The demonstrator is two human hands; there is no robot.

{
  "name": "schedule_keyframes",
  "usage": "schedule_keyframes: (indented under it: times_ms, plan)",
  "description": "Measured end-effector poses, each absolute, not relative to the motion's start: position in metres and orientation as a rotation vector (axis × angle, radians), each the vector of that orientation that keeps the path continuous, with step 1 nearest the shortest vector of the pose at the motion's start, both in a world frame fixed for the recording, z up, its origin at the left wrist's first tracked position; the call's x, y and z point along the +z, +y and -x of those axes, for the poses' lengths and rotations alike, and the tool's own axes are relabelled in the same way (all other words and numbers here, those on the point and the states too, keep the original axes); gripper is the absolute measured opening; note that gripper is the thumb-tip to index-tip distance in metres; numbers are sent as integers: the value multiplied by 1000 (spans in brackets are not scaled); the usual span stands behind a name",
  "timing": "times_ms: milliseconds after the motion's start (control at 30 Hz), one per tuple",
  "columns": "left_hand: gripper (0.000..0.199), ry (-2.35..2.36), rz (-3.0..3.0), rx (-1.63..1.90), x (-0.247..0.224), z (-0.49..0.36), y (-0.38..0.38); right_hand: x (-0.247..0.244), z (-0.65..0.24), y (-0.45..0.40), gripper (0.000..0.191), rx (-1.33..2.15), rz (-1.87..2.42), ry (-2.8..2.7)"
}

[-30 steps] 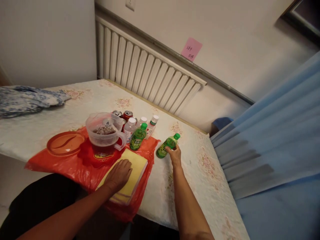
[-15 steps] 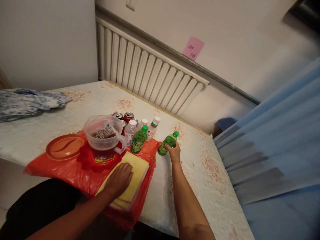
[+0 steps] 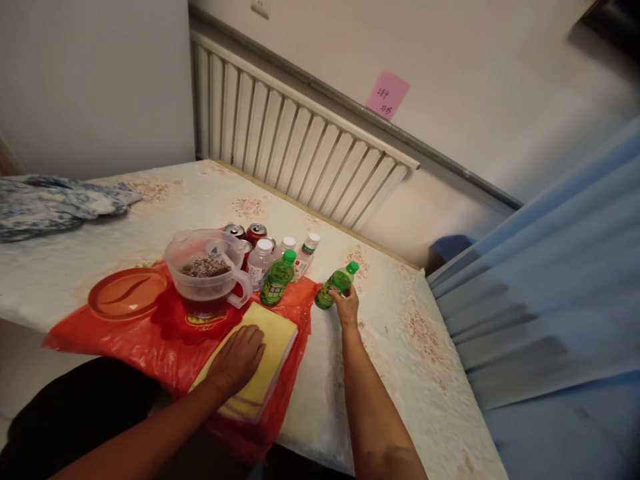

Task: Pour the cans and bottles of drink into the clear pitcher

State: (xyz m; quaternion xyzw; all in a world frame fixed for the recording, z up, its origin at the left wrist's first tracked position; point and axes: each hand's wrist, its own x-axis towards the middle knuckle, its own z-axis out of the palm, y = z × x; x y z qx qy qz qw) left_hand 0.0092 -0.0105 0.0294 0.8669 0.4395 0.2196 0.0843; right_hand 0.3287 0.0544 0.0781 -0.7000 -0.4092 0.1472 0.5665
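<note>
In the head view, work with one green bottle (image 3: 341, 281) is seemingly being left unfinished: it is being clasped by the curled right hand (image 3: 347, 308), right of centre, no release yet being shown. Another green bottle (image 3: 277, 283) is standing ungripped at centre. The flattened left hand (image 3: 239, 357), uncurled, is being rested on a yellow stack (image 3: 275, 330), lower centre.

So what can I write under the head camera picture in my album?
Left hand on a yellow stack, right hand holding a green-capped bottle.
</note>
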Motion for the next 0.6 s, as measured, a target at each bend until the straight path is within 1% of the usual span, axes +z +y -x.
schedule_keyframes:
  times_ms: [200,267,400,600]
  plan:
    - [18,1298,-2580,642,31,-10,-10,53,-321,47,67,375,1684,-904]
    - [18,1301,-2577,645,31,-10,-10,42,-316,45,67,366,1720,-882]
    - [17,1298,-2563,676,29,-9,-10,27,-307,43,60,348,1768,-876]
    - [17,1284,-2553,699,25,-9,-10,23,-303,44,45,277,1816,-906]
